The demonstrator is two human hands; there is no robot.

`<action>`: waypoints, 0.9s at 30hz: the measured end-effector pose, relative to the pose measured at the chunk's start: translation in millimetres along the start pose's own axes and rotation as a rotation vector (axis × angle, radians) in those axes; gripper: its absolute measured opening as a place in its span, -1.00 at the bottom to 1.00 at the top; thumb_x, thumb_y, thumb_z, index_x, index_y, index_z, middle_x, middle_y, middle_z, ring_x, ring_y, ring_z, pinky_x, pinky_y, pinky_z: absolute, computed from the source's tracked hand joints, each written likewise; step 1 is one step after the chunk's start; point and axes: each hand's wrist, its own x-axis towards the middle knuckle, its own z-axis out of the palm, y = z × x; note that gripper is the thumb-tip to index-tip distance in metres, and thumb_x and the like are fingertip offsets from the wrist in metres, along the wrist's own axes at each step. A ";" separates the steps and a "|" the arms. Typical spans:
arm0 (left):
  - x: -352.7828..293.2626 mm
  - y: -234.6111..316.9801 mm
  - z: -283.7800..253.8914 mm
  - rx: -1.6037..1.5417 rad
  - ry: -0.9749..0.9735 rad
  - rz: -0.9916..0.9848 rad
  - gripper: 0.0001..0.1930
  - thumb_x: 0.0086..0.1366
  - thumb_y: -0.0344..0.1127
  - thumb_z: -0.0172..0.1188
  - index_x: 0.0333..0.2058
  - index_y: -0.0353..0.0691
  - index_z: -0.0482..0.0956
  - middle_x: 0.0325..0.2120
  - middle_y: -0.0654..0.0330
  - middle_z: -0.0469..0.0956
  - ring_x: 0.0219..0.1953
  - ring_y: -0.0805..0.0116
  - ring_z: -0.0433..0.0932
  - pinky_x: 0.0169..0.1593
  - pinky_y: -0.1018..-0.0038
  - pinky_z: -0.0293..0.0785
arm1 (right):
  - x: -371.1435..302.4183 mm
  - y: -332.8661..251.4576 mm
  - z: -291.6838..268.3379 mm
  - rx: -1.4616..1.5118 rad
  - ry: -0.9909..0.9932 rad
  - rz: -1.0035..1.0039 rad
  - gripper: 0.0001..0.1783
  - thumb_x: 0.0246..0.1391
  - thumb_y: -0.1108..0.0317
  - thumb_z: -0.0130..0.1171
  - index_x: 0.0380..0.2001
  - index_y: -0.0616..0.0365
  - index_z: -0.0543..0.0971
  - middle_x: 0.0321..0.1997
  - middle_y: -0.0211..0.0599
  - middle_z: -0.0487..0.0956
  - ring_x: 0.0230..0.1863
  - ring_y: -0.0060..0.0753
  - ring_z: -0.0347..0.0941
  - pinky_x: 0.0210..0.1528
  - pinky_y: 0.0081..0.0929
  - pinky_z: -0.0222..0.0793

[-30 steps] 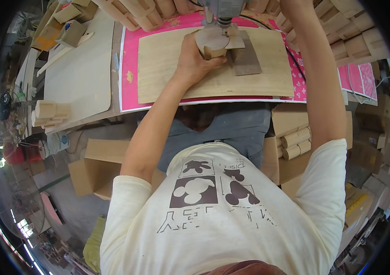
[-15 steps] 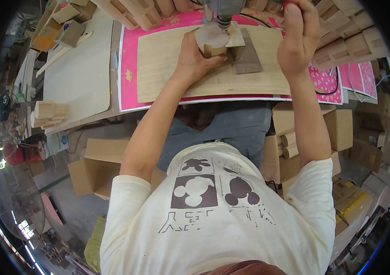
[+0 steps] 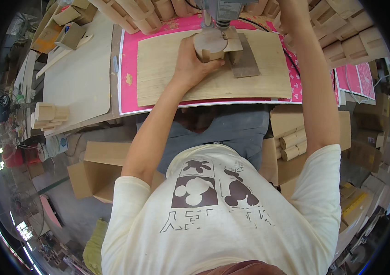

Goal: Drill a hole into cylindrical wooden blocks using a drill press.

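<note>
My left hand [image 3: 189,65] is wrapped around a round wooden block [image 3: 210,40] with a notch in its near side. The block stands upright on a wide wooden board [image 3: 167,85], beneath the drill press head [image 3: 228,10]. Just above the block's right far edge is the drill chuck [image 3: 223,24]. Small flat wooden pieces [image 3: 246,64] sit against the block's right side. My right hand [image 3: 292,16] is raised at the top edge, right of the drill press; its fingers are cut off or hidden, so what it holds does not show.
Stacked wooden pieces [image 3: 355,48] crowd the far right, with others [image 3: 133,13] at the far left. A pink sheet [image 3: 128,94] lies under the board. A dark cable [image 3: 291,62] runs right of it. Open cardboard boxes [image 3: 105,158] stand below the table; one holds wooden cylinders [image 3: 293,145].
My right hand has moved up and away from me, out from beside the red knob seen before. The chuck shows less below the drill head. My left hand keeps its hold on the block.
</note>
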 end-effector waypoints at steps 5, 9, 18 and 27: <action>-19.6 8.4 -19.8 0.120 0.097 -0.092 0.03 0.08 -0.17 0.81 0.44 -0.36 0.44 0.26 -0.10 0.51 0.29 -0.05 0.54 0.33 0.13 0.56 | -75.3 68.4 -36.4 -0.136 0.042 0.204 -0.52 0.66 -0.06 0.12 0.19 0.10 0.71 -0.05 -0.41 0.74 -0.08 -0.57 0.60 -0.05 -0.51 0.49; -68.4 32.5 -45.6 0.224 0.101 -0.274 0.06 0.19 -0.22 0.77 0.53 -0.37 0.31 0.30 -0.03 0.48 0.26 0.08 0.60 0.33 0.18 0.59 | -136.3 119.4 -54.4 -0.317 0.018 0.307 -0.53 0.67 0.06 0.15 0.28 0.22 0.69 0.13 -0.29 0.76 0.17 -0.48 0.65 0.19 -0.43 0.52; -57.7 18.7 -62.7 0.255 0.000 -0.116 0.04 0.24 -0.28 0.70 0.58 -0.32 0.27 0.37 0.00 0.50 0.15 0.23 0.62 0.18 0.29 0.59 | -172.1 142.3 -50.0 -0.526 0.029 0.086 -0.61 0.57 0.19 0.25 0.20 0.26 0.72 0.09 -0.09 0.76 0.07 -0.24 0.71 0.21 -0.29 0.58; -9.5 15.7 -36.0 0.045 -0.151 -0.223 0.05 0.12 -0.25 0.77 0.53 -0.26 0.37 0.31 0.01 0.64 0.28 0.12 0.64 0.32 0.23 0.59 | -176.8 139.9 -47.7 -0.568 0.060 0.016 -0.69 0.52 0.27 0.30 0.13 0.26 0.74 0.04 -0.09 0.75 -0.04 -0.21 0.70 0.12 -0.29 0.60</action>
